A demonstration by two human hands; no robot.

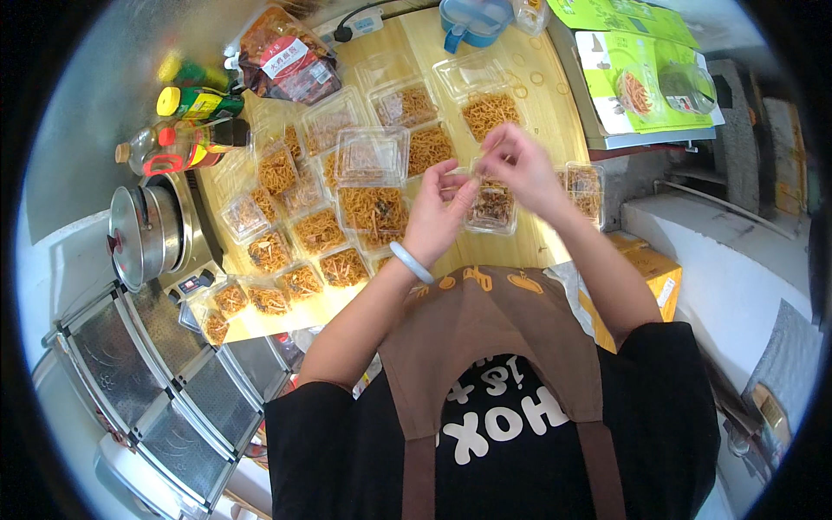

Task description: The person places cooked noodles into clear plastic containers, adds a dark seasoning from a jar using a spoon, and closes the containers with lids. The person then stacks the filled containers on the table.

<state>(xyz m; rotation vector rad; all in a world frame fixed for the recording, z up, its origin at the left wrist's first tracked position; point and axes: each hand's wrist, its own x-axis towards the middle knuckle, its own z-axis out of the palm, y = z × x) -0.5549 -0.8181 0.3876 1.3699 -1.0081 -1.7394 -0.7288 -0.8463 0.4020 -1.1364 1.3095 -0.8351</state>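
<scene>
My left hand [443, 207], a pale bangle on its wrist, is at the left edge of a clear plastic food box [491, 207] with dark food inside. Over the back of this box is my right hand [520, 166], slightly blurred, its thumb and fingertips pinched together. Whether something thin is between the fingers I cannot tell. Behind it an open clear box holds noodles [489, 114]. To the left, many clear boxes of noodles [374, 211] cover the wooden table [468, 253]; several have their lids up. Another filled box [585, 188] lies at the table's right edge.
Rubber bands [536, 78] lie at the back right near a blue-lidded jug [476, 19]. A sauce pouch [286, 55], bottles [201, 104] and a steel pot [146, 227] line the left side. A green printed carton [601, 71] stands right, a cardboard box [656, 273] below.
</scene>
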